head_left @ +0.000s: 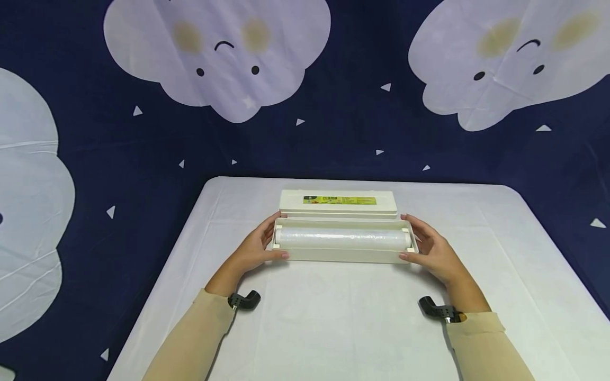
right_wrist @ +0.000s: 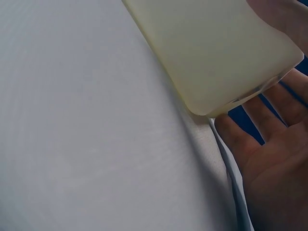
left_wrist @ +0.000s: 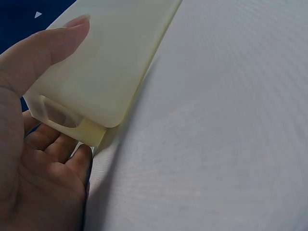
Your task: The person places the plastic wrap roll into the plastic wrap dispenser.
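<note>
Box [head_left: 343, 256]: one, long, off-white, uncovered at the top; stands crosswise between the two hands, near the far part of the worktop [head_left: 333, 328]; whether its base touches the cloth cannot be told.
Roll [head_left: 343, 238]: one, shiny, pale, film-like; lies lengthwise inside the box, light end pieces [head_left: 407, 239] at its tips; visible in the head view alone.
Lid [head_left: 338, 208]: one, off-white, flat; lies just behind the box and roughly parallel to it; bears a yellow-green label [head_left: 340, 200], its print too small to read; both shown by the head view only.
Left hand [head_left: 252, 251]: partly closed, grips the box's left end; thumb along the near wall, fingers bent round the end and far corner.
Right hand [head_left: 436, 256]: likewise partly closed, grips the right end; thumb on the near wall, fingers about the end and far side.
Left wrist view: adds an oval recess [left_wrist: 61, 113] in the box's left end, which the head view hides.
Right wrist view: adds the rounded lower corner of the box, with the little finger close by.
Sleeves [head_left: 190, 338]: two, beige; black wrist devices [head_left: 244, 300] beside the cuffs.
Backdrop [head_left: 333, 148]: dark blue, printed with pale clouds [head_left: 219, 53] and small triangles.
</note>
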The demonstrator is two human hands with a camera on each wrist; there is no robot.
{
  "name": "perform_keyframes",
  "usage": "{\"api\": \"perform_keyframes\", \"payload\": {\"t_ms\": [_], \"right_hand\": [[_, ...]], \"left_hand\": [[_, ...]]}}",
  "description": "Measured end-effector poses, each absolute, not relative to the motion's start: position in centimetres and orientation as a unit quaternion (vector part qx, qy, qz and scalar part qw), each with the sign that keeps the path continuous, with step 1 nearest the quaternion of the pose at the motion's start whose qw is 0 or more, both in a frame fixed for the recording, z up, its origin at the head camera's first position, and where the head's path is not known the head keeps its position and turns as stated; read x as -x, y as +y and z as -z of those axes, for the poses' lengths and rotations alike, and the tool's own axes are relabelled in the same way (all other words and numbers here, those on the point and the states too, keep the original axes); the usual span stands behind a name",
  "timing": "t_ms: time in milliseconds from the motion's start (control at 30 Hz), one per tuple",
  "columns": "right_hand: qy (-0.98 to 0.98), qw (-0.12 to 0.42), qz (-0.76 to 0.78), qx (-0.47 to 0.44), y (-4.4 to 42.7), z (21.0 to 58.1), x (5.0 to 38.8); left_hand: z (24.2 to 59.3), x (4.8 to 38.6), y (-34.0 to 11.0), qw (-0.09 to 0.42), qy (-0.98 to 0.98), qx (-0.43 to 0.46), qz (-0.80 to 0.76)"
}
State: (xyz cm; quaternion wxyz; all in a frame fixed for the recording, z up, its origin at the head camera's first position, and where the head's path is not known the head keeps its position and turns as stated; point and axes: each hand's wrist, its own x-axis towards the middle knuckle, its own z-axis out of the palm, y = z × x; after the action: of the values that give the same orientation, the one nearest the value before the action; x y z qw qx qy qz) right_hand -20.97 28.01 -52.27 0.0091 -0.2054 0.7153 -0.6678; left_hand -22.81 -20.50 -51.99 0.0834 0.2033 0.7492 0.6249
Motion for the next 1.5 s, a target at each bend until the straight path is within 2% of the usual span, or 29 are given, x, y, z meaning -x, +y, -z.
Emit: {"api": "perform_keyframes", "payload": {"t_ms": [1500], "right_hand": [[0.719,0.016,0.667,0.198,28.12,52.36,20.88]], "left_hand": [[51.65,23.23,-21.05,0.089,0.730,-0.211,-0.645]]}}
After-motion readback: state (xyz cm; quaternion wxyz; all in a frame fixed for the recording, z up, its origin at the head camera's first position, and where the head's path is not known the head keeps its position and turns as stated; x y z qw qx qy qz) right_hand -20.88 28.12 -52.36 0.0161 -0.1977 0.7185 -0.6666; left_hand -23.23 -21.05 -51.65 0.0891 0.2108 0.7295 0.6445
